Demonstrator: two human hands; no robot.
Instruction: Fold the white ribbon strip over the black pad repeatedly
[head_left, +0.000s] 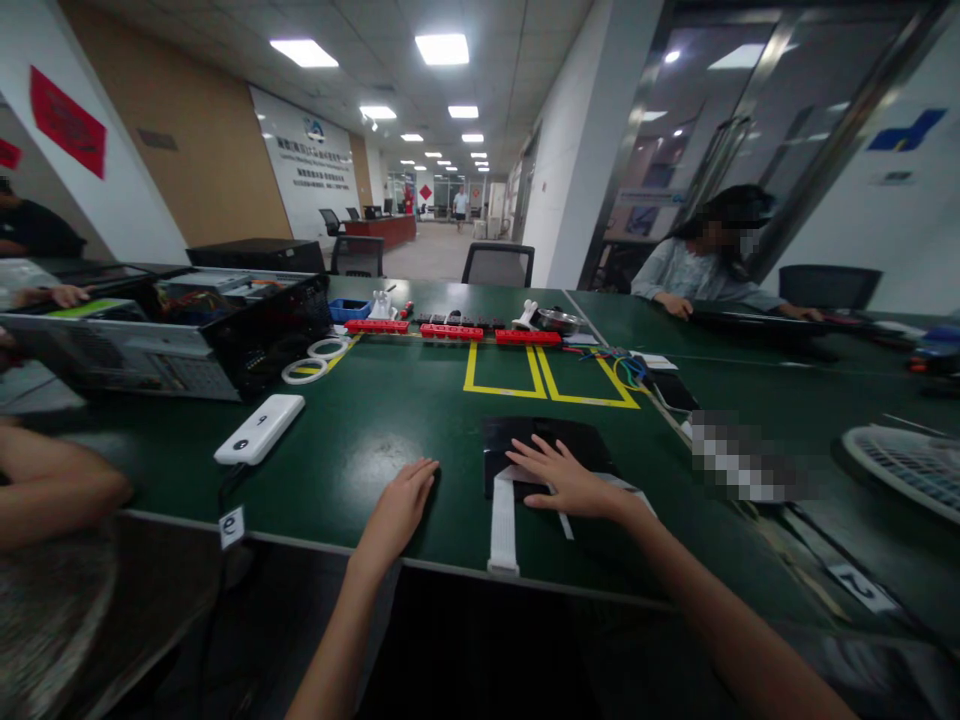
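Forearms reach over the table edge; right hand spread on black panel, likely steadying it, white strap trailing nearer. Left hand rests on green table, fingers together, probably for support.

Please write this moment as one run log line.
left hand: on green table; right hand: spread over black panel; white strap: toward table's near edge
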